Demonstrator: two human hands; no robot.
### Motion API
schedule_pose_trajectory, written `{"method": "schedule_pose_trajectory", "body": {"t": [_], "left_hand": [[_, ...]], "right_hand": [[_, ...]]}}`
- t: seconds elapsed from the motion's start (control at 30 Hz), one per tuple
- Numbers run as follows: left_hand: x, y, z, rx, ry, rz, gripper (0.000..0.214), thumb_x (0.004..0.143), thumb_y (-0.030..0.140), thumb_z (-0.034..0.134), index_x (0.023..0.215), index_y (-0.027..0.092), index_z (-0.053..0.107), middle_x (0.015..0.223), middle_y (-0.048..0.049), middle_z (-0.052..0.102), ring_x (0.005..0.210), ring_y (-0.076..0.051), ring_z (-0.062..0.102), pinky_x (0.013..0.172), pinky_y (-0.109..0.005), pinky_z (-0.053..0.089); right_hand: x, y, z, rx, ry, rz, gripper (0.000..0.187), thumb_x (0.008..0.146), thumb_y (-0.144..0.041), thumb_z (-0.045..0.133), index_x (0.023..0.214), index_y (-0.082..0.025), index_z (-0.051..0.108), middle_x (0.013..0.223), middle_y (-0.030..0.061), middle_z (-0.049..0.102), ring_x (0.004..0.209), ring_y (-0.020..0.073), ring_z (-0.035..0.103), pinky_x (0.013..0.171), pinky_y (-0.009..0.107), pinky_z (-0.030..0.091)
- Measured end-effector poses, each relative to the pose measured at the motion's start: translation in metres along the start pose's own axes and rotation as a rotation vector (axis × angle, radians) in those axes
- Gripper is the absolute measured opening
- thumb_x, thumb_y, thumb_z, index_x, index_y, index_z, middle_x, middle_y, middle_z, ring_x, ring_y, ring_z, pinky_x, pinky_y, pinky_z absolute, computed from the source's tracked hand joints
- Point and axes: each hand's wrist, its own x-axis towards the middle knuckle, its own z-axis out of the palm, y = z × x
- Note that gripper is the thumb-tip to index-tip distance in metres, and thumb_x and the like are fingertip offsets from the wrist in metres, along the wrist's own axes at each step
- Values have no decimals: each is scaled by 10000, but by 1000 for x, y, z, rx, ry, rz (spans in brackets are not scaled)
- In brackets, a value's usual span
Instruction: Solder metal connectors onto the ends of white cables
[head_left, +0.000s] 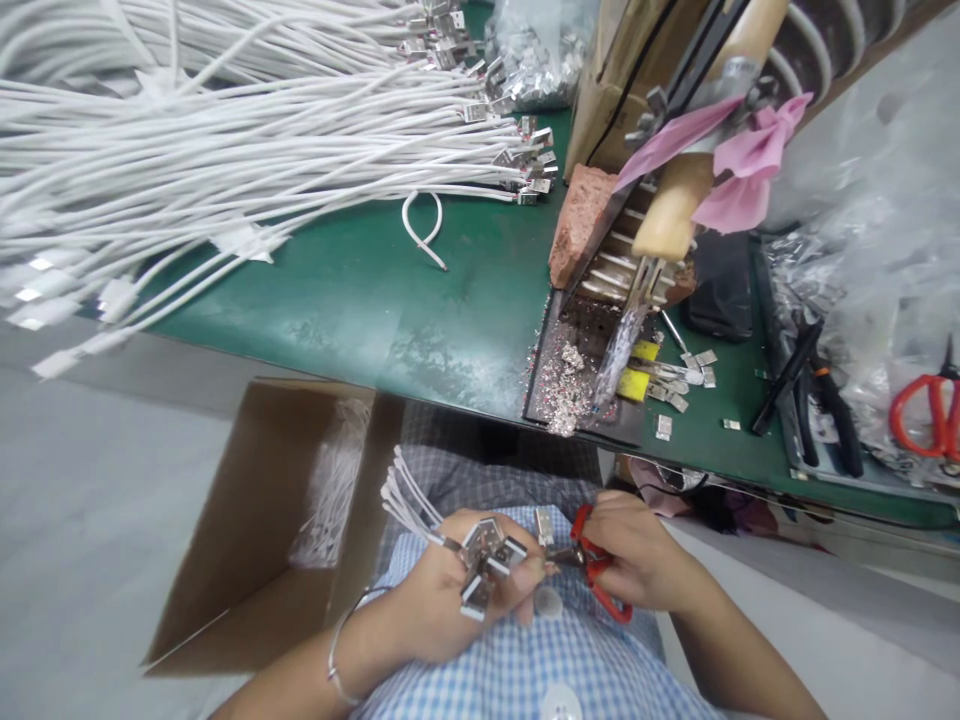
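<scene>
Over chkd shirt (457, 670), L hand (435, 605), fingers clamped on wht cable bunch (410, 507): long axis diag., tails pointing far-L, metal plugs (480, 570) near-R. R hand (641, 552), angled in from near-R, grips red scissors (598, 568), blades pointing L. Beyond: grn table (322, 300).

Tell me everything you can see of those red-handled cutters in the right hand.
The red-handled cutters have looped, plastic-looking handles and a dark, metallic-looking pivot. The right hand grips the handles. They are held sideways over the blue checked shirt, pointing toward the left hand; the tips are unclear.
</scene>
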Motion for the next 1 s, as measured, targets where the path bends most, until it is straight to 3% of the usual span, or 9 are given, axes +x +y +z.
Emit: {"method": "schedule_pose_trajectory", "body": {"t": [0.17,0.4,0.6,0.83,1.0], "left_hand": [[-3,-7,1,-86,35,60,364,899,505,657,796,159,610,606,-56,744,564,-165,716,568,-223,568],[-2,-18,-1,-74,115,192,265,927,406,659,813,167,678,712,-57,784,674,-179,756,635,-231,589],[-2,-24,3,-59,204,232,218,929,366,668,862,161,696,735,-49,778,651,-160,741,632,-233,589],[-2,-23,3,-55,180,222,236,934,364,660,859,142,689,676,-58,767,608,-152,730,597,-216,583],[-3,-22,3,-64,180,207,221,935,372,651,891,156,668,655,-48,766,568,-167,739,557,-227,594]], "right_hand": [[0,-3,16,51,79,53,227,923,-225,511,697,-229,488,501,-49,479,444,118,385,502,283,272],[6,-18,54,205,224,183,339,940,-392,536,677,-245,380,502,-86,365,421,87,348,427,218,294],[6,-22,62,283,255,215,371,933,-442,533,674,-245,354,475,-106,349,363,58,306,352,182,252],[3,-19,42,210,282,201,336,925,-427,572,679,-236,447,491,-68,449,406,101,427,403,225,348],[-17,-28,-9,97,404,191,216,947,-476,572,921,-261,571,635,5,620,543,197,590,567,362,501]]}}
